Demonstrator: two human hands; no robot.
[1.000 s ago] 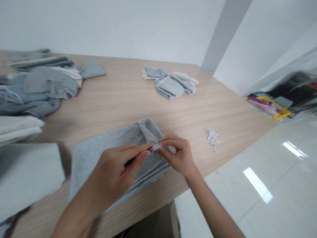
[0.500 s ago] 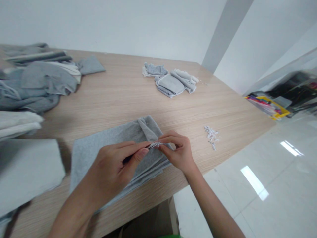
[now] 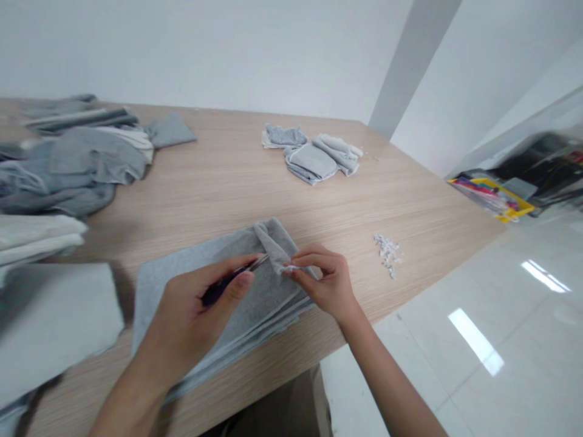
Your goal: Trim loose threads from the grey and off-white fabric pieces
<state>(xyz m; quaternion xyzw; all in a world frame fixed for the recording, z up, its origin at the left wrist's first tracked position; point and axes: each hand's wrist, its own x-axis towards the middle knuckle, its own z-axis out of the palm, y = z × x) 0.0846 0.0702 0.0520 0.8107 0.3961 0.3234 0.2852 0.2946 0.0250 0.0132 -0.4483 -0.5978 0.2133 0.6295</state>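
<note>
Head view: my left hand [image 3: 194, 309] grips a slim metal tool [image 3: 216, 292] with a dark handle, its tip just beside the gathered fold [image 3: 274, 247] my right hand [image 3: 325, 276] pinches on the flat, layered light-grey fabric [image 3: 170, 273], near on the pale wood-grain worktop [image 3: 204, 176]. Small white scraps [image 3: 387, 250] lie to the right.

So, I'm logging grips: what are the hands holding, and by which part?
The left hand holds a dark-handled metal tool by its handle; the right hand pinches the grey cloth by a raised fold.
</note>
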